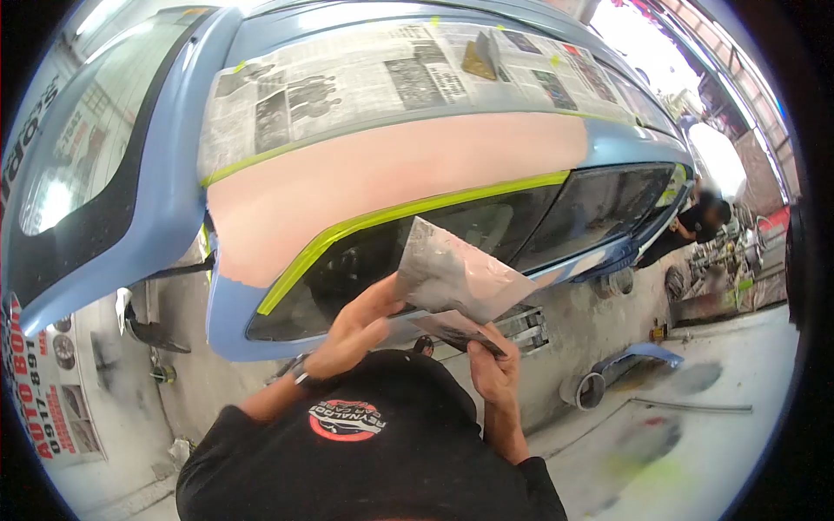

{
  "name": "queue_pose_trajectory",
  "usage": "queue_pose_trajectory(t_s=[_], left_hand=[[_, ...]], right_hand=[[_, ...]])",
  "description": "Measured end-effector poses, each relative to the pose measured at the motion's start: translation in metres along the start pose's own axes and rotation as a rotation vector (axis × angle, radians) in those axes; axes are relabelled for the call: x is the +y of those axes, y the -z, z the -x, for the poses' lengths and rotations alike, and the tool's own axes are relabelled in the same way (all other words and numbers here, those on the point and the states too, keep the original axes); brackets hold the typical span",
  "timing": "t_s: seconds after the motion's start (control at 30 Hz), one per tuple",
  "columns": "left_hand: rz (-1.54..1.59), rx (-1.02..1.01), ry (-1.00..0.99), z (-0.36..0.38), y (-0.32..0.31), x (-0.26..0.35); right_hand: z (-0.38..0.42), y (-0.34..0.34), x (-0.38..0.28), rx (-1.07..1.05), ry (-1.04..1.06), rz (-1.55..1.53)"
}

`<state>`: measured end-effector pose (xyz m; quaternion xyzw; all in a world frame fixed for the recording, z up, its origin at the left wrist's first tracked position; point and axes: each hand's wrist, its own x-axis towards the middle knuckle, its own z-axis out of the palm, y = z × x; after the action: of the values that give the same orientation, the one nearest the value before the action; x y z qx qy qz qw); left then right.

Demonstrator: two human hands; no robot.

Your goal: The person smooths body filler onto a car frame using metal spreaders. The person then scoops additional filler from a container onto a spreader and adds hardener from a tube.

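My left hand, with a watch at its wrist, grips the left edge of a putty board. This thin grey rectangular plate has glossy pinkish smears on it. Just below, my right hand is closed on a flat putty spreader with a pinkish face and a dark edge, thumb on top. Spreader and board overlap in this view. Both are in front of the car's side windows. Above the windows, pink filler covers a long strip of the blue car's body.
Green masking tape edges the windows; newspaper covers the roof, with a folded piece on it. The raised tailgate is at left. A person crouches at right. A bucket and blue panel lie on the floor.
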<state>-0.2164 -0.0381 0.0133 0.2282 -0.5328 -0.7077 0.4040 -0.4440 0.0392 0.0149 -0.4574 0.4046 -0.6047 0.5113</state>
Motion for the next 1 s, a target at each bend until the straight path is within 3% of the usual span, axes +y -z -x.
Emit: queue_pose_trajectory(t_s=[0.03,0.13,0.2,0.27,0.37,0.4,0.5,0.57,0.63,0.7,0.9,1.0], left_hand=[[-0.081,-0.061,0.085,0.016,0.014,-0.002],[-0.376,-0.622,0.265,0.068,0.053,0.007],[-0.269,-0.486,0.545,0.115,0.070,-0.004],[-0.438,-0.340,0.809,0.174,0.116,-0.031],[-0.899,-0.169,1.186,0.151,0.100,0.001],[-0.723,0.096,0.926,0.150,0.092,-0.002],[-0.900,0.013,0.451,0.073,0.052,0.047],[-1.397,-0.126,-0.025,0.017,0.049,0.071],[-1.711,-0.199,-0.170,-0.037,0.064,0.094],[-1.980,-0.275,-0.171,-0.095,0.075,0.113],[-2.054,-0.626,-0.201,-0.216,0.061,0.103],[-2.043,-0.654,-0.304,-0.265,0.024,0.080]], right_hand=[[0.002,0.007,-0.001,0.037,0.007,0.063],[0.020,0.050,0.005,0.200,-0.011,0.251],[0.023,0.062,0.001,0.343,0.027,0.174],[0.029,0.074,-0.002,0.489,0.022,0.131],[0.028,0.088,-0.014,0.518,0.127,0.074],[0.031,0.091,-0.018,0.553,0.106,0.089],[0.036,0.104,-0.021,0.599,0.091,0.082],[0.037,0.115,-0.013,0.582,0.152,-0.004],[0.036,0.122,-0.014,0.580,0.150,-0.025],[0.038,0.131,-0.013,0.604,0.130,-0.026],[0.063,0.164,0.000,0.765,0.076,-0.015],[0.080,0.180,0.007,0.853,0.046,-0.057]])
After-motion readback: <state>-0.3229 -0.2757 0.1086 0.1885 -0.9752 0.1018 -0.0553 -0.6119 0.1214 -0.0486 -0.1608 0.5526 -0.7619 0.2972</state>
